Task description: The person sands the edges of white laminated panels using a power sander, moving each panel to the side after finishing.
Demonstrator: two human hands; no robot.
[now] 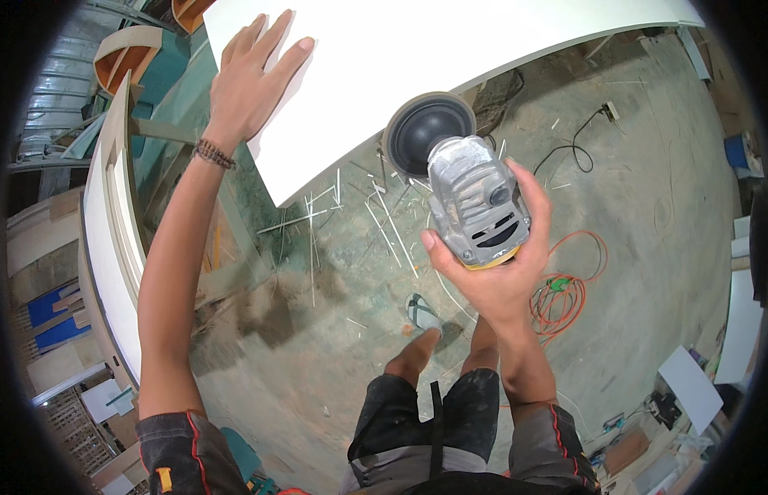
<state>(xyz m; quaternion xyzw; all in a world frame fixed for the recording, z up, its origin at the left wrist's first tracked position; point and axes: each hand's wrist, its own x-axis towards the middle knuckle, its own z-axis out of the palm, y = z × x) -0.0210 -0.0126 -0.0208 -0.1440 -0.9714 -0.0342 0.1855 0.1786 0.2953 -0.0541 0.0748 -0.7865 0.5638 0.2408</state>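
My right hand (508, 264) is wrapped round the body of an angle grinder (475, 194) with a grey metal gear housing. Its round black disc (427, 132) points away from me and overlaps the near edge of a large white board (384, 49); whether the disc touches that edge I cannot tell. My left hand (256, 78) lies flat on the board near its left corner, fingers spread, holding nothing. The rest of the grinder's body is hidden behind my right hand.
Thin white strips (388, 227) litter the concrete floor below the board. A coiled orange cord (561, 305) lies to the right, and a black cable with a socket (611, 113) farther off. Curved wooden pieces (132, 62) stand at the far left, beside a white-faced panel (112, 247).
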